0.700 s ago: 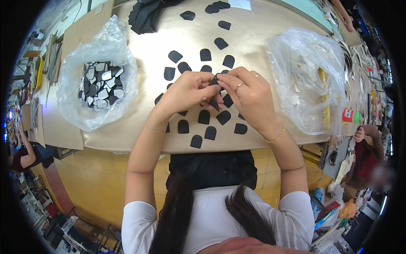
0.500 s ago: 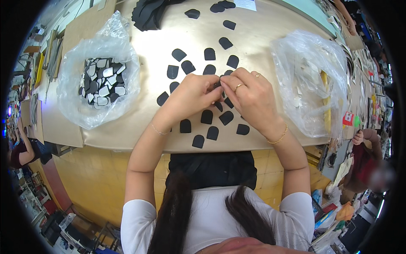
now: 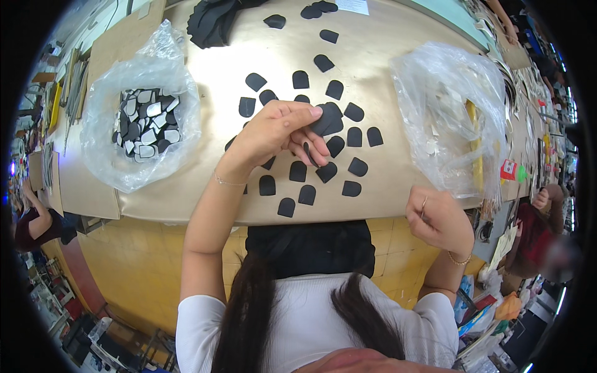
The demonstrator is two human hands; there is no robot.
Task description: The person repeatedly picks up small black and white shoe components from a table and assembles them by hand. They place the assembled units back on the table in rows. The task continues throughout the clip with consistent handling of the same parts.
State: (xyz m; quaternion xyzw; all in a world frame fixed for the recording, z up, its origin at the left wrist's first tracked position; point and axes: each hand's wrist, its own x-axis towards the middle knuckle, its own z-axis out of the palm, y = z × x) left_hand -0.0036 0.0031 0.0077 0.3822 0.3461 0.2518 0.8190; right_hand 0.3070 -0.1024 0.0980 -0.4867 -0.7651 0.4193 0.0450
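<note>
Over the middle of the table, my left hand (image 3: 283, 130) pinches a black arch-shaped patch (image 3: 327, 119) between thumb and forefinger; it seems to overlap another of its kind. A second thin black patch (image 3: 310, 154) sits edge-on between the lower fingers of that hand. Just past the table's front edge, to the right, my right hand (image 3: 440, 219) is curled with fingertips pressed together; whatever they hold, if anything, is hidden. Around and below my left hand, several similar black patches, such as one (image 3: 306, 194) near the front edge, lie spread flat on the table.
A clear plastic bag (image 3: 99, 149) at the left stands open, full of black and whitish patches. At the right lies another clear bag (image 3: 413, 93) with pale scraps inside. Dark fabric (image 3: 211, 25) rests at the back. Other people (image 3: 34, 217) are at both sides.
My right hand has come away from my left, moving right and back toward my body. The patch in my left hand now shows its flat face. The view has shifted slightly.
</note>
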